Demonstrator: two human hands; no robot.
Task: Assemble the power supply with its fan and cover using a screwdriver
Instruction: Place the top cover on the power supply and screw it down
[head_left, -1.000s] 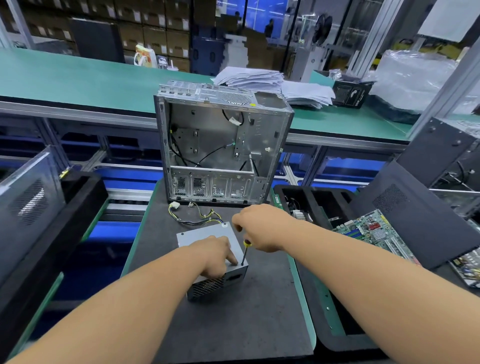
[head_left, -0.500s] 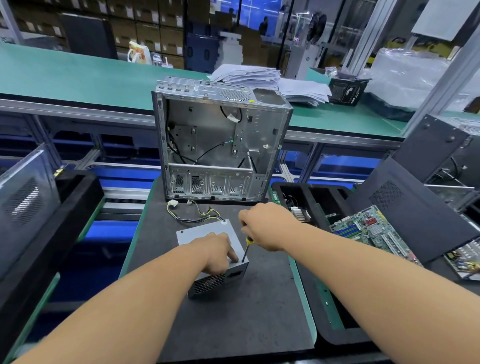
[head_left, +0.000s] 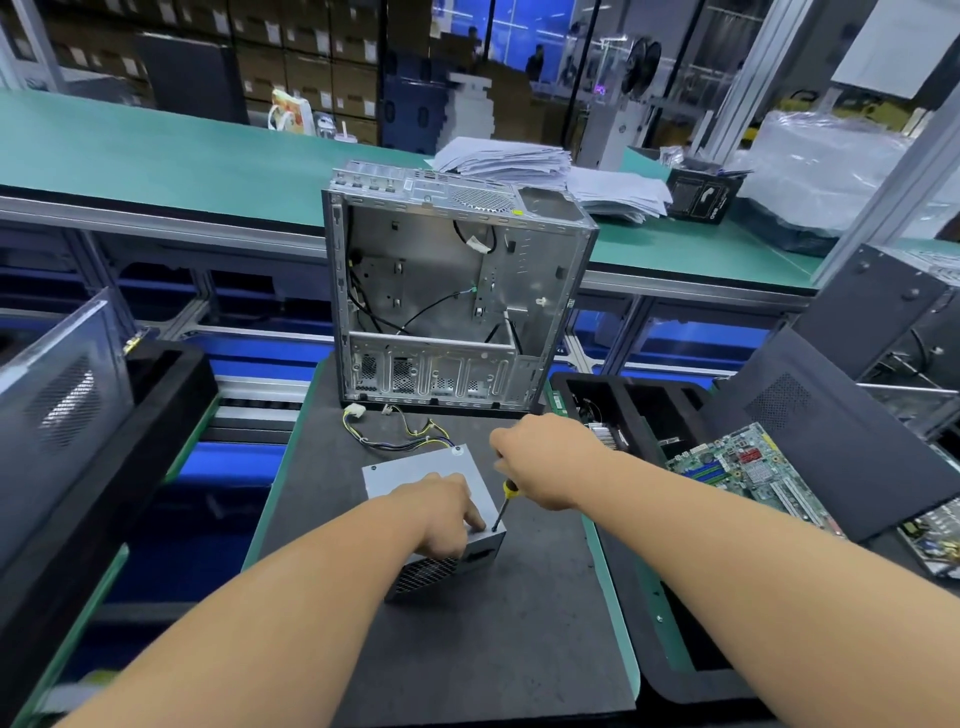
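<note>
The power supply (head_left: 422, 478) lies on the dark worktop (head_left: 467, 649) just in front of the open computer case (head_left: 452, 291), its wires (head_left: 400, 434) trailing toward the case. The left hand (head_left: 447, 517) presses down on its top, fingers bent. The right hand (head_left: 545, 460) has its grip wrapped round a screwdriver (head_left: 503, 506), whose tip meets the supply's near right corner.

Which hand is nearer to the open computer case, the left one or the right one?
Right. The right hand grips the screwdriver just in front of the computer case. The left hand rests on the power supply, farther from the case.
</note>
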